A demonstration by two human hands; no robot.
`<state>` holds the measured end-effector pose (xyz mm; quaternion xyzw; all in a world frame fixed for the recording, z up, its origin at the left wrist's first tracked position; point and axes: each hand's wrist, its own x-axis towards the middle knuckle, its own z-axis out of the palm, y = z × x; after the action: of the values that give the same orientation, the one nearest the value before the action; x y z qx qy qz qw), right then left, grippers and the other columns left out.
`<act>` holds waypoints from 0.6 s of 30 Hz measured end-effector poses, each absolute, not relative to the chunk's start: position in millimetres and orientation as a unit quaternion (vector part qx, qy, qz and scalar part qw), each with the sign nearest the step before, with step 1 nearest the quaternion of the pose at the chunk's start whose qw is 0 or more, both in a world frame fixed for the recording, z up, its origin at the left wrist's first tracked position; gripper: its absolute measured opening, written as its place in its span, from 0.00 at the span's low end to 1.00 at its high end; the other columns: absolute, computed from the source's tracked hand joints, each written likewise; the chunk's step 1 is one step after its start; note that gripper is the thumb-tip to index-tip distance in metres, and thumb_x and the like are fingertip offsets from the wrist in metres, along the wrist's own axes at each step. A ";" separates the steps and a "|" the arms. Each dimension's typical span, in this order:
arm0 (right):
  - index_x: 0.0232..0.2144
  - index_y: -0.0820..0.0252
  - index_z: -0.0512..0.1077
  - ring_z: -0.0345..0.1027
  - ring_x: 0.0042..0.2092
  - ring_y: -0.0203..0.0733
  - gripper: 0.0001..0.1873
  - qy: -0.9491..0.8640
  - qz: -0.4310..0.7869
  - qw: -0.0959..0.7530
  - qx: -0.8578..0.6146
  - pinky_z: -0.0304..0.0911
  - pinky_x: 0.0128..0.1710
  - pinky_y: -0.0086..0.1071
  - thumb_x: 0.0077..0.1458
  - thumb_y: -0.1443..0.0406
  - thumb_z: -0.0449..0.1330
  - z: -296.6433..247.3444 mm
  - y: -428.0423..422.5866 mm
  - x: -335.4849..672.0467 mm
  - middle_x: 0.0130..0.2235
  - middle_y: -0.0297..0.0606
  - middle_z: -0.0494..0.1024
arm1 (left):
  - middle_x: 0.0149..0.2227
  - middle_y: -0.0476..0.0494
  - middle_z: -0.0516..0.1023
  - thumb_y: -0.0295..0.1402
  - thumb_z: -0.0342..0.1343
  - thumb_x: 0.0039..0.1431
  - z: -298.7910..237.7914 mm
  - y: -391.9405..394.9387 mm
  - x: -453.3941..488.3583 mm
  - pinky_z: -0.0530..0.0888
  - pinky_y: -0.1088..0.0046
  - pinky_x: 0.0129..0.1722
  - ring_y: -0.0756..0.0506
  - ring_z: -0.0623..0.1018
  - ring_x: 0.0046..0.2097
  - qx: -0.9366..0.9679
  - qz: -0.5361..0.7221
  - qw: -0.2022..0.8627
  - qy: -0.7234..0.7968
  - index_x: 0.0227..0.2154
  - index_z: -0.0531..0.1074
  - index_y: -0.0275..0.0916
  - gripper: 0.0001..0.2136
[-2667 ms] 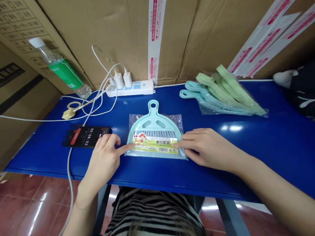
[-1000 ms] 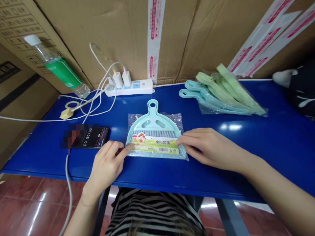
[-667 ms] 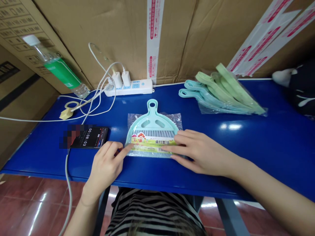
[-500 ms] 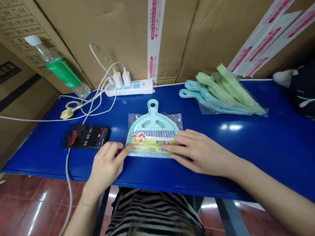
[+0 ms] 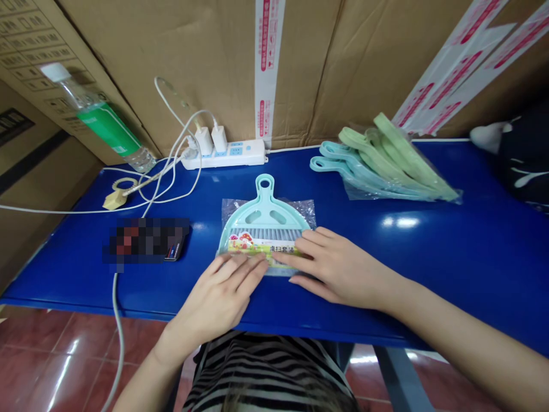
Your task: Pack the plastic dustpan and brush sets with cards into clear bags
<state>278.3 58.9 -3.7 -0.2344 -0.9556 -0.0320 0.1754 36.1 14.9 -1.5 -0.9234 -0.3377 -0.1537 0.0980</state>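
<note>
A light-blue dustpan-and-brush set (image 5: pixel 265 209) in a clear plastic bag lies flat in front of me, handle pointing away. Grey bristles show above a colourful paper label (image 5: pixel 249 244) printed with mushrooms. On the label's lower left part rest the outstretched fingers of my left hand (image 5: pixel 228 289), covering the bag's near edge there. My right hand (image 5: pixel 332 264) lies over the right side of the set, fingers spread, its index fingertip on the label. Neither hand grips anything.
Bagged green and blue dustpan sets (image 5: pixel 381 160) lie at the back right. A power strip (image 5: pixel 227 154) with chargers and tangled cables sits along the back, beside a leaning bottle (image 5: pixel 109 127). A partly blurred-out phone (image 5: pixel 175 243) lies left. Cardboard (image 5: pixel 206 51) walls the blue table (image 5: pixel 429 269).
My left hand has moved right along the lower edge of the label, from its left end towards the middle, its fingers straightening. My right hand and the dustpan set stay nearly in place.
</note>
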 end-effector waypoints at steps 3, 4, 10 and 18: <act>0.47 0.62 0.77 0.61 0.33 0.43 0.19 -0.954 -0.024 0.177 -0.240 0.54 0.34 0.35 0.68 0.62 0.48 -2.8 58.7 279.2 0.31 0.40 0.73 | 0.48 0.44 0.81 0.18 0.44 0.60 -1.5 16.6 36.5 0.69 0.67 0.48 0.45 0.75 0.47 -0.919 -0.161 0.085 -0.350 0.50 0.71 0.32 0.18; 0.46 0.62 0.77 0.61 0.33 0.43 0.18 -0.953 -0.018 0.178 -0.243 0.54 0.34 0.35 0.68 0.62 0.49 -2.1 58.9 279.7 0.31 0.40 0.73 | 0.48 0.44 0.81 0.18 0.44 0.61 -1.3 16.8 35.9 0.70 0.67 0.47 0.45 0.75 0.46 -0.918 -0.162 0.082 -0.353 0.50 0.71 0.32 0.18; 0.38 0.59 0.79 0.61 0.34 0.42 0.17 -0.948 0.017 0.179 -0.261 0.53 0.35 0.35 0.66 0.64 0.50 4.4 60.5 285.1 0.30 0.39 0.74 | 0.43 0.42 0.82 0.18 0.43 0.62 2.1 17.1 32.6 0.71 0.66 0.42 0.44 0.75 0.42 -0.913 -0.160 0.082 -0.367 0.49 0.71 0.34 0.17; 0.37 0.58 0.79 0.62 0.33 0.40 0.18 -0.943 0.077 0.172 -0.276 0.51 0.35 0.35 0.68 0.64 0.49 6.8 63.4 294.3 0.28 0.37 0.78 | 0.38 0.44 0.82 0.18 0.45 0.62 6.7 19.0 22.9 0.70 0.66 0.38 0.43 0.72 0.37 -0.900 -0.152 0.077 -0.401 0.46 0.72 0.36 0.15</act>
<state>294.3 63.4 6.8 -0.2756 -0.9426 0.0775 0.1718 22.9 19.0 6.7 -0.9001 -0.4010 -0.1519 0.0766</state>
